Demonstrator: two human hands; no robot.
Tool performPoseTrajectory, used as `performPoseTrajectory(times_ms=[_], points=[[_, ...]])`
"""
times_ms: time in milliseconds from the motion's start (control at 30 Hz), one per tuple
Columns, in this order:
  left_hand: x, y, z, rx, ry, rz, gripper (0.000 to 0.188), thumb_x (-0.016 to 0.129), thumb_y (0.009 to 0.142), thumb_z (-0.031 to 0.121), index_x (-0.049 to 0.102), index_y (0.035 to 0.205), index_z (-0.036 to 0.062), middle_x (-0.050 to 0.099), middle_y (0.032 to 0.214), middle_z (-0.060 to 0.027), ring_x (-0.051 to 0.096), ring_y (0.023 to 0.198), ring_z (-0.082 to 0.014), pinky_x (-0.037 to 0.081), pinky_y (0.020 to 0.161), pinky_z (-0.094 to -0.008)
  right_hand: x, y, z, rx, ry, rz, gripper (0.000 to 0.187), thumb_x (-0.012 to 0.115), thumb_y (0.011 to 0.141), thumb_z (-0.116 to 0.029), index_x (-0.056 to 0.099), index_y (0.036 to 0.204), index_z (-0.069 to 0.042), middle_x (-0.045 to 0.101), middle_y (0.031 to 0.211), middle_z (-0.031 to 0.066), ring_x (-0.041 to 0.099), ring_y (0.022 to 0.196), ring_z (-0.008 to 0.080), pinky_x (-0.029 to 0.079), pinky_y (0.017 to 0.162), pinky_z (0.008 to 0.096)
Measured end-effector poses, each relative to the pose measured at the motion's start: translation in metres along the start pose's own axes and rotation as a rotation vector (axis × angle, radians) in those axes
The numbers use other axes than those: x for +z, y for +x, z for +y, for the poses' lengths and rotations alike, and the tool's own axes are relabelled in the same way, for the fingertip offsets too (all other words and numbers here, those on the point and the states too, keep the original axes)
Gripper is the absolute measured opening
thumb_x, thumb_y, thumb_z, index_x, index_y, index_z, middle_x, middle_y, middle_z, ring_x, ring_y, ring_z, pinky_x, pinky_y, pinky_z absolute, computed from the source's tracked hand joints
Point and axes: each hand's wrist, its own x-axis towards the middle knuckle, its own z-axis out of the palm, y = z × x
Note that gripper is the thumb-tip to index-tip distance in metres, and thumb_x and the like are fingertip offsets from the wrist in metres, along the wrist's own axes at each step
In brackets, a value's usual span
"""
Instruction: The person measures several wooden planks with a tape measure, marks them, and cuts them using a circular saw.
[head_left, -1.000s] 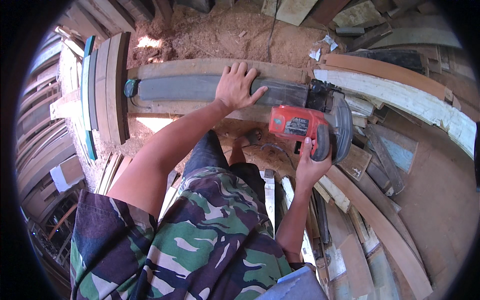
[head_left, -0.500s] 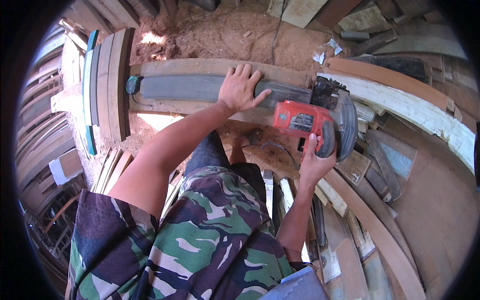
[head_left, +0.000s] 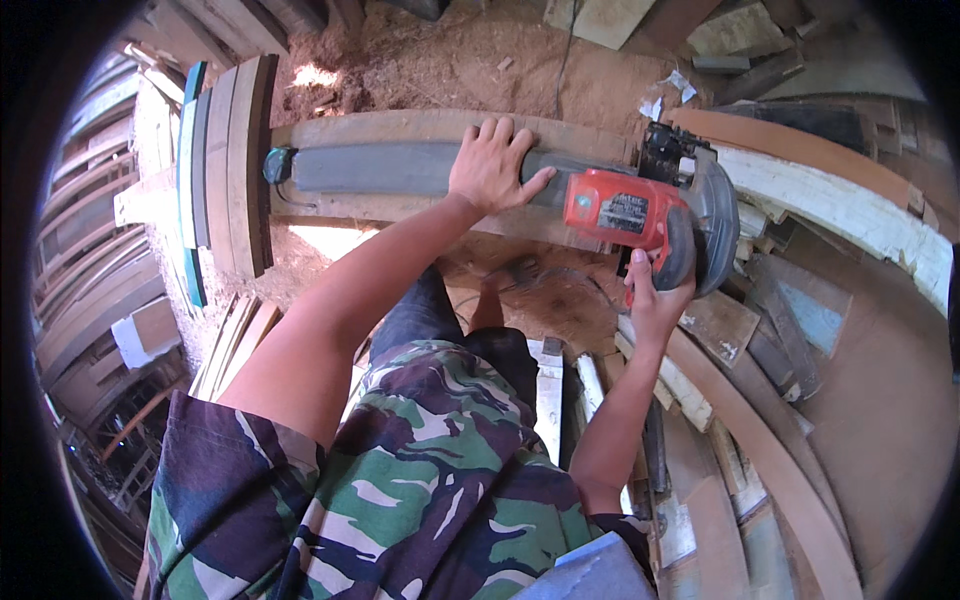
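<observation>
A long grey board (head_left: 380, 170) lies on top of a wider brown plank (head_left: 380, 125). My left hand (head_left: 493, 170) rests flat on the grey board with its fingers spread, pressing on its upper face. My right hand (head_left: 660, 300) is closed round the rear handle of a red circular saw (head_left: 618, 210). The saw sits at the right end of the board, its dark round guard (head_left: 715, 225) on the far right side. The saw's blade and the cut edge are hidden beneath its body. A small green and black object (head_left: 277, 166) sits at the board's left end.
Stacked planks (head_left: 240, 165) stand across the left end. A white-edged beam (head_left: 830, 190) and other timber lie to the right. Offcuts (head_left: 720, 330) crowd the floor by my right arm. Sawdust (head_left: 430, 60) covers the ground beyond, and a thin cable (head_left: 565, 60) crosses it.
The saw and my right hand have shifted a little right in the picture. The whole view has moved slightly too. My left hand stays on the same part of the board.
</observation>
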Motion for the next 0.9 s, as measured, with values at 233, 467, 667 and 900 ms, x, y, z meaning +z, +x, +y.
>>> performPoseTrajectory(times_ms=[233, 467, 667, 900], points=[[0.009, -0.002, -0.004, 0.018, 0.029, 0.066, 0.056, 0.061, 0.092, 0.064, 0.067, 0.116, 0.013, 0.058, 0.108, -0.0153, 0.056, 0.11, -0.0354, 0.043, 0.092, -0.0486, 0.012, 0.002, 0.028, -0.276, -0.072, 0.151, 0.034, 0.074, 0.094, -0.009, 0.067, 0.124, 0.004, 0.075, 0.114, 0.0133, 0.071, 0.105, 0.0229, 0.053, 0.096, 0.0375], [0.018, 0.001, -0.004, 0.034, 0.05, 0.12, 0.061, 0.059, 0.093, 0.067, 0.068, 0.118, 0.0117, 0.061, 0.114, -0.0179, 0.058, 0.115, -0.0379, 0.045, 0.096, -0.0509, 0.011, -0.091, 0.045, -0.194, 0.028, 0.519, 0.036, 0.071, 0.096, -0.004, 0.066, 0.131, 0.004, 0.073, 0.119, 0.0108, 0.069, 0.092, 0.0163, 0.056, 0.08, 0.0316], [0.029, 0.0, -0.01, 0.073, 0.074, 0.162, 0.072, 0.052, 0.094, 0.071, 0.065, 0.116, 0.0037, 0.062, 0.116, -0.021, 0.057, 0.116, -0.0399, 0.045, 0.099, -0.0526, 0.017, -0.264, 0.036, 0.012, -0.142, 0.724, 0.045, 0.067, 0.096, 0.0, 0.057, 0.14, 0.002, 0.07, 0.107, 0.0085, 0.058, 0.068, 0.0075, 0.048, 0.058, 0.0227], [0.022, 0.008, -0.007, 0.051, 0.059, 0.114, 0.078, 0.051, 0.092, 0.074, 0.066, 0.121, 0.0027, 0.063, 0.123, -0.0217, 0.056, 0.122, -0.0405, 0.041, 0.106, -0.0524, 0.033, -0.317, 0.074, 0.344, -0.034, 0.859, 0.051, 0.058, 0.096, 0.003, 0.053, 0.146, -0.001, 0.072, 0.109, 0.0091, 0.055, 0.057, 0.0068, 0.041, 0.044, 0.0223]])
